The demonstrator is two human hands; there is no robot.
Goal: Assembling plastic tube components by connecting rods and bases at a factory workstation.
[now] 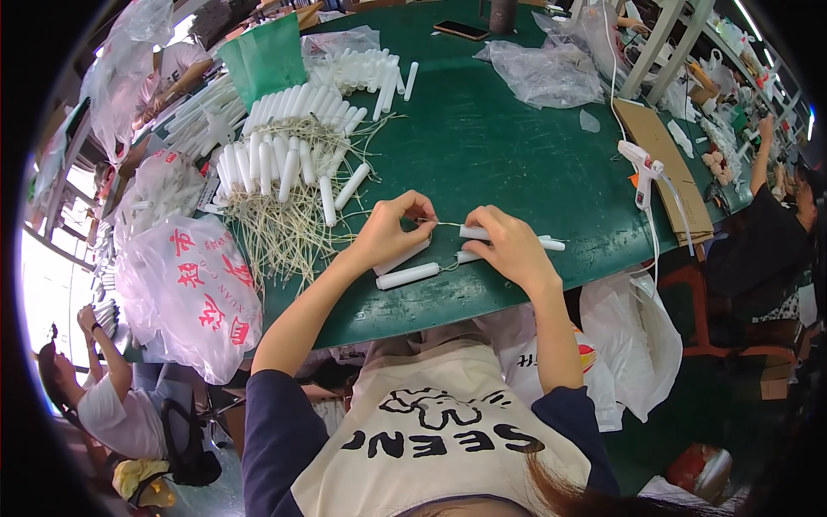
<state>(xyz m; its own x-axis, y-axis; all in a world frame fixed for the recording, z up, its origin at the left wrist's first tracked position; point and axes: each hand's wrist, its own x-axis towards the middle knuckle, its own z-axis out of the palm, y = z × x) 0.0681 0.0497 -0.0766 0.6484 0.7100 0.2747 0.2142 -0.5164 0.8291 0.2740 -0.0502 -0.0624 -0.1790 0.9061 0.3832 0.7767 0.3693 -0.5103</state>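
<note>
My left hand [394,227] pinches a thin pale cord [447,224] between thumb and fingertips. The cord runs to a white tube [472,232] that my right hand [510,247] grips. Under my right hand lies a second white tube, its end [551,244] sticking out past the fingers on the right. Below my left palm rests another white tube [401,258], partly covered by the hand. Nearer the table's front edge, a white tube with a cord [407,276] lies apart from both hands.
Many white tubes with tangled cords [280,164] are heaped at the left on the green table [500,146]. A printed plastic bag [194,289] hangs over the left edge. To the right are a glue gun [642,172] and flattened cardboard [668,168]. Other people sit left and right.
</note>
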